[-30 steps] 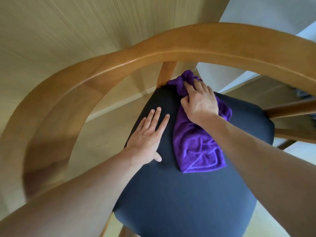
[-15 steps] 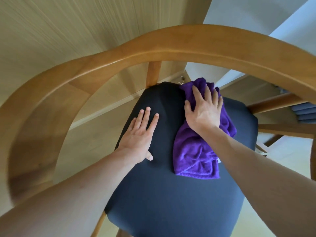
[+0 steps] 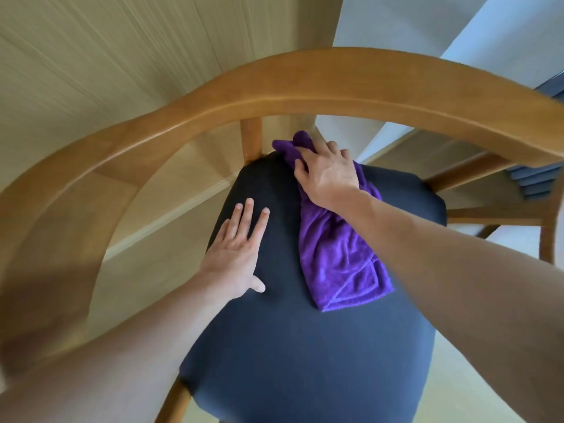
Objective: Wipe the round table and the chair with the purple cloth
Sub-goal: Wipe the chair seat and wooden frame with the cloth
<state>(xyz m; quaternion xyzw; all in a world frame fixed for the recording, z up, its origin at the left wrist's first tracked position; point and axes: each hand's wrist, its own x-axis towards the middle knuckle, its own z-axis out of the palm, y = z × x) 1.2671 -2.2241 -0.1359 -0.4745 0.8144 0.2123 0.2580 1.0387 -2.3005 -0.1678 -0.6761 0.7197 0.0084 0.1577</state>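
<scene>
On dark seat (image 3: 305, 346), left hand (image 3: 235, 257) flat, right hand (image 3: 328, 175) gripping purple cloth (image 3: 338, 254).

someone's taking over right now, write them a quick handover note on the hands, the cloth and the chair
Left hand: flat, fingers straight, resting on the dark seat of the chair.
Right hand: fingers curled on the purple cloth, at the far edge of the seat, near the wooden post.
Cloth: bunched under the hand, the rest trailing flat across the seat.
Done: cannot tell how much is wiped.
Left: near half of the seat, curved wooden rail. The round table is not in view.
</scene>
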